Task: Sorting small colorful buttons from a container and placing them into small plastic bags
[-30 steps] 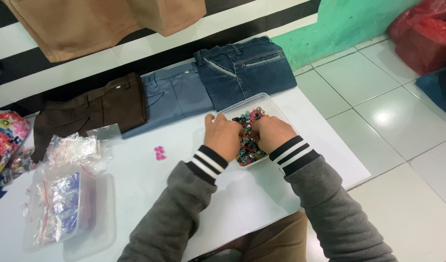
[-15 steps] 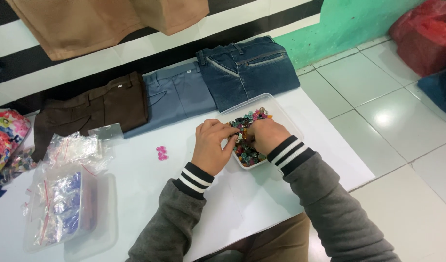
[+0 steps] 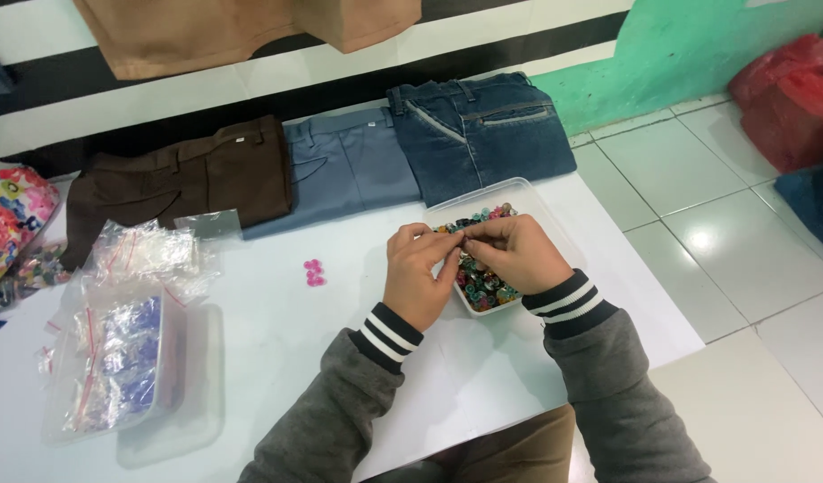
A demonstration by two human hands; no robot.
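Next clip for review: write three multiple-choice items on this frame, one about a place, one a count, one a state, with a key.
1. Where are both hands?
A. over the clear tray of small colourful pieces
B. on the brown trousers
C. on the floor tiles

2. How many folded trousers lie along the wall?
A. one
B. three
C. five

3. How are the hands?
A. flat and apart
B. fingertips pinched together
C. clenched round a bag

Key: A, the left hand and right hand meet above the tray; B, brown, grey-blue, dark denim; B, fingertips meet, what they hold is too small to tell.
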